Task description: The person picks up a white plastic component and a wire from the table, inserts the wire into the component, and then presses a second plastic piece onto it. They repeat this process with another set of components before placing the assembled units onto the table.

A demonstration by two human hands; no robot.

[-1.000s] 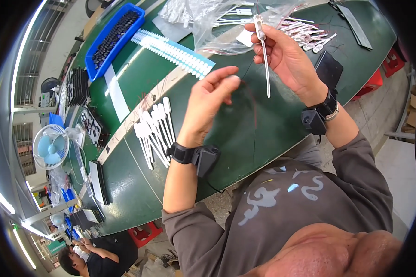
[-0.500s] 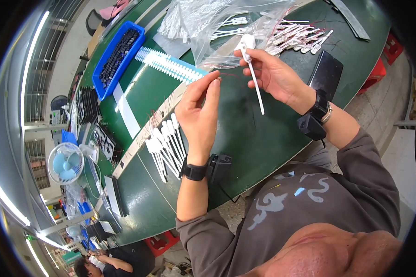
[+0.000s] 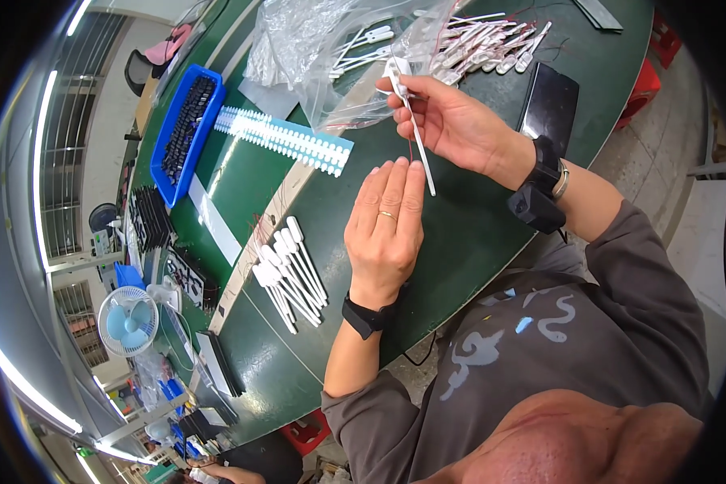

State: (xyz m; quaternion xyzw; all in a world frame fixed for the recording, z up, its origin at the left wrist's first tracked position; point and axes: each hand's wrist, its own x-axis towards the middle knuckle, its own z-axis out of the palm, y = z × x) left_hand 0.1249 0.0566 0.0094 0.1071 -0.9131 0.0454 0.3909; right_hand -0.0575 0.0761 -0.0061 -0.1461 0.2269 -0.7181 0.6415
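Observation:
My right hand is closed on a white plastic stick with a flat paddle-shaped head, its head up between thumb and fingers and its shaft slanting down. A thin red wire runs along the stick to the fingertips of my left hand. The left hand's back faces up, fingers straight and close together; its thumb is hidden beneath, and the fingertips appear to pinch the wire. Left of that hand lies a row of similar white sticks on the green table.
Beyond my hands are a clear plastic bag, a pile of wired white sticks and a light-blue sheet of white stickers. A blue bin of small black parts stands far left. A black phone-like slab lies by my right wrist.
My left hand has turned from a thumb-and-finger pinch to palm down and moved toward the stick's lower end. The right hand still holds the stick. The whole view has shifted slightly.

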